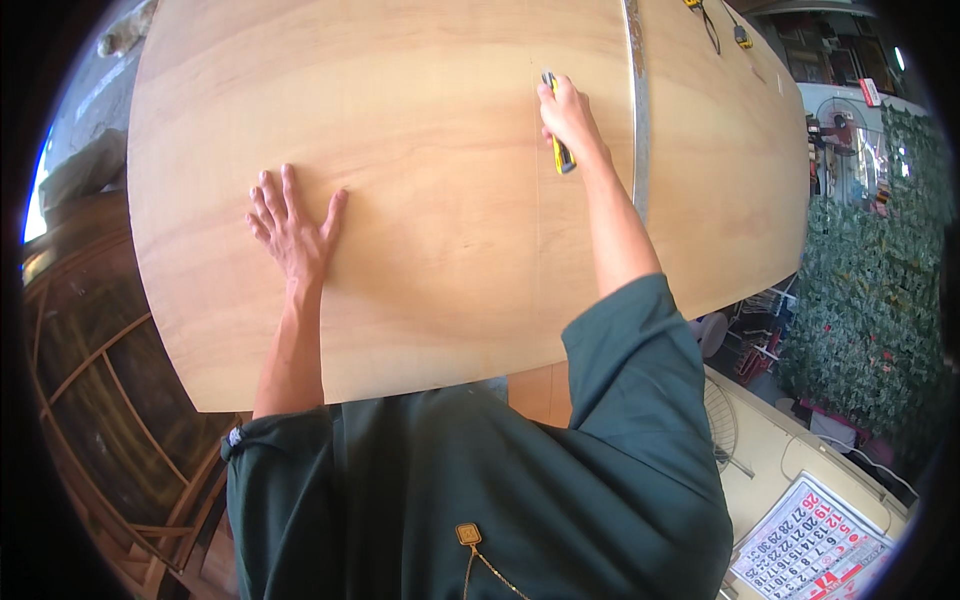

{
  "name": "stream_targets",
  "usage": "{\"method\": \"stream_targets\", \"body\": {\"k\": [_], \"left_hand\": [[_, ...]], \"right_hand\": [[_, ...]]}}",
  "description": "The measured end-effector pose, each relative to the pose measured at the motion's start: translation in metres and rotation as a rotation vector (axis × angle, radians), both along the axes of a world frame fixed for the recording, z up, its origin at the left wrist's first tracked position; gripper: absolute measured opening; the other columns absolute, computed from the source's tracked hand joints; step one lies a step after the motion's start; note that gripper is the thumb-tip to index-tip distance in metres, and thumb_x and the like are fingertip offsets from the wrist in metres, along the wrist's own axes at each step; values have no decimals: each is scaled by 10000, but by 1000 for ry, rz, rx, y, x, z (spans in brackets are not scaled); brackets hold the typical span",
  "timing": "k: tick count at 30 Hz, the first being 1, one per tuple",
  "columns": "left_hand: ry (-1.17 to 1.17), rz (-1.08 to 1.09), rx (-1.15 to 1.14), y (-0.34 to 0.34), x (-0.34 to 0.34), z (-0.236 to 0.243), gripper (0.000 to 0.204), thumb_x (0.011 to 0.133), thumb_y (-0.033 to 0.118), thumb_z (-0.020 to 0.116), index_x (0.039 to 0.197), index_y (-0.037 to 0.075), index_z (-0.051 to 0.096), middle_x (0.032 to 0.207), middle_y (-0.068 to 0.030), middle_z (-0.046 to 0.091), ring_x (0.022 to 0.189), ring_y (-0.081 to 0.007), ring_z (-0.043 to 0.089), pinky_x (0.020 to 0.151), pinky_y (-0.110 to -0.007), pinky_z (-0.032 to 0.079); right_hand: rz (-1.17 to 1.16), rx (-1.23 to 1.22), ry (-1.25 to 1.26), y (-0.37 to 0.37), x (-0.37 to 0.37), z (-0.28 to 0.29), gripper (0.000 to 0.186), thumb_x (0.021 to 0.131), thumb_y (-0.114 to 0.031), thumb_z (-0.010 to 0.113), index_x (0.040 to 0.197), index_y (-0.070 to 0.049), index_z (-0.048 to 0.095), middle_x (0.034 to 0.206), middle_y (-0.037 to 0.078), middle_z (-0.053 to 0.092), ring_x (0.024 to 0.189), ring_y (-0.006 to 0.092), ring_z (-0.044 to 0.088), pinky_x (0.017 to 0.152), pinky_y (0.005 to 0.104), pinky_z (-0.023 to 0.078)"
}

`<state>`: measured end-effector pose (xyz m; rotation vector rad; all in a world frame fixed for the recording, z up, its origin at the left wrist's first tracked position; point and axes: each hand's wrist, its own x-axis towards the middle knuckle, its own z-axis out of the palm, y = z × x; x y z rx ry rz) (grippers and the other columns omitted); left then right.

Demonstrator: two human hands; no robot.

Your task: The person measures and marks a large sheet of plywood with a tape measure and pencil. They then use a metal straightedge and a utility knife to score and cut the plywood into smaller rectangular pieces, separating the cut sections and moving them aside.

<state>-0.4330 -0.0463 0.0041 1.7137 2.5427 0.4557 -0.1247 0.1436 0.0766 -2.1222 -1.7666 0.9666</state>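
A large pale plywood sheet [430, 290] lies flat in front of me. My left hand [294, 228] rests on its left part, palm down, fingers spread and holding nothing. Further off and to the right, my right hand [568, 112] is closed around a yellow and black utility knife [562, 155]. The knife's front end points away from me, close to the sheet; whether the blade touches the wood I cannot tell. A thin straight line runs along the sheet just left of the knife. Right of that hand lies a long metal straightedge [640, 120], apart from the knife.
Near the far right edge of the sheet are a yellow and black tape measure [742, 38] and a dark cord loop [711, 32]. A wooden-framed glass panel [110, 400] stands at left. Leafy green screening [860, 270], a fan [843, 125] and a calendar [810, 540] are at right.
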Motion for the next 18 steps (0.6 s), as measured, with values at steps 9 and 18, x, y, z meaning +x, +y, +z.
{"method": "stream_targets", "body": {"k": [9,18], "left_hand": [[-4,19,6,0,0,2,808,804,618,574,1431,164,340,1493,-176,259,1393,-368,189,1112,-559,130],[-14,14,12,0,2,7,779,826,599,554,1425,147,343,1486,-181,268,1393,-365,189,1115,-545,129]], "right_hand": [[47,-100,-99,33,-17,2,315,960,-220,389,1118,43,461,663,108,577,494,169,574,424,335,477],[116,-243,-232,50,-19,6,287,946,-183,368,1085,54,447,676,108,550,509,158,540,447,328,478]]}}
